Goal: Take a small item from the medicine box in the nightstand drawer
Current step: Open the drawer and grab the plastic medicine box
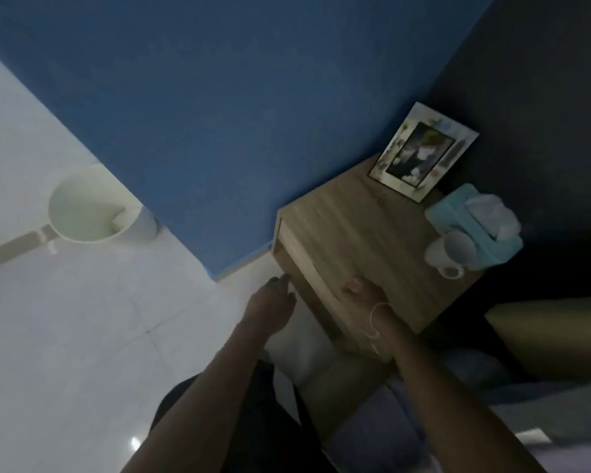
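Your two bare forearms enter from the bottom edge and reach forward toward the nightstand [365,233]. Your left hand [270,307] hangs in the air just off the front left corner of the nightstand; its fingers [282,279] are extended and loosely spread, gripping nothing, with the tips near the drawer front [307,268] but contact cannot be confirmed. Your right hand [364,291] lies over the front edge of the nightstand, at the top of the drawer front. Its fingers curl downward over that edge, and whether they are closed on the edge cannot be told from this blurred view. A thin pale cord [376,322] loops around your right wrist.

The drawer appears closed or nearly closed. Its inside is not visible, so the medicine box and the small item cannot be seen.

On the wooden top of the nightstand, toward the right rear, a white mug [452,252] stands just beside a light blue tissue box [475,220] with tissue protruding. Behind them, a picture frame [422,153] stands tilted in the corner where the blue wall [219,97] meets a darker wall.

Well apart to the left, a white bin [93,204] stands on the pale tiled floor [65,336] against the blue wall.
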`<state>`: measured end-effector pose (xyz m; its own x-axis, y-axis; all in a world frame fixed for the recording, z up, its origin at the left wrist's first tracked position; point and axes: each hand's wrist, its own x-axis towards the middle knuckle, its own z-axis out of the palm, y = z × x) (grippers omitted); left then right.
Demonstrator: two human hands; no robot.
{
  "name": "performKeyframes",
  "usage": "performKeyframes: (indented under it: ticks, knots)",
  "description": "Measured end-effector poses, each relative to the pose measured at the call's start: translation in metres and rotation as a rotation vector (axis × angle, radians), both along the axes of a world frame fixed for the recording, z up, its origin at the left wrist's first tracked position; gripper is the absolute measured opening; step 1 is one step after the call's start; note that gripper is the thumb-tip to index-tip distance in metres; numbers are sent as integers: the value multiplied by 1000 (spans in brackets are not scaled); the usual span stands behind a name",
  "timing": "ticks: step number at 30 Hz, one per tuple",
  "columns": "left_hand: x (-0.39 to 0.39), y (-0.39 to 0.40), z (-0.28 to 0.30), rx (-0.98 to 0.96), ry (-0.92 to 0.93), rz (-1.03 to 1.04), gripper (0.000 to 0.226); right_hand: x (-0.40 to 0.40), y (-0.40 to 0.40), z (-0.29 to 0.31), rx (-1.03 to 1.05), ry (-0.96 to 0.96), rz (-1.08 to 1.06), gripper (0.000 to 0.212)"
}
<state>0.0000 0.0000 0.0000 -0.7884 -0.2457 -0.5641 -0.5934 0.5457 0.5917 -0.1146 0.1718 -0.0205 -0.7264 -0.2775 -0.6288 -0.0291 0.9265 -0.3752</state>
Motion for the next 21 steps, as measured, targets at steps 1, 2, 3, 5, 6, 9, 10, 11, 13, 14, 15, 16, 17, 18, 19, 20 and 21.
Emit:
performKeyframes:
  ticks: [1,2,3,5,6,9,10,11,13,14,15,16,17,18,19,20,21]
  knots:
    - [-4,2,-13,-8,11,-3,41,-2,1,-12,-41,40,12,28]
    - [-6,5,-26,-26,32,-9,41,-4,2,-22,-75,83,45,26]
    - [-9,9,-41,-54,50,-21,42,-5,4,-34,-108,143,71,25]
    - [-13,16,-66,-98,62,-37,43,-8,10,-58,-106,289,130,25]
    - [-11,24,-79,-118,77,-44,44,-6,13,-72,-99,357,169,27]
    - [-4,42,-116,-187,166,1,44,-6,21,-111,-104,466,239,39]
    - [-2,47,-125,-204,203,37,44,-9,22,-119,-128,488,252,41]
    - [4,55,-134,-212,239,85,44,-8,26,-128,-154,531,290,41]
    - [20,75,-153,-229,331,193,43,-6,36,-144,-167,641,399,42]
    - [28,85,-161,-244,377,244,42,-6,42,-150,-175,681,431,43]
    - [33,92,-166,-254,405,279,42,-7,46,-154,-191,707,434,44]
    - [37,100,-171,-262,415,299,43,-6,50,-158,-215,721,429,44]
    - [39,107,-175,-271,415,305,44,-6,53,-162,-245,738,424,43]
    - [38,110,-177,-278,410,298,46,-7,54,-164,-271,753,415,42]
    - [33,111,-179,-284,407,287,48,-7,53,-167,-293,766,403,41]
    - [26,110,-181,-286,414,280,49,-8,52,-167,-304,776,386,41]
    - [17,108,-183,-287,421,277,50,-9,52,-169,-301,786,363,41]
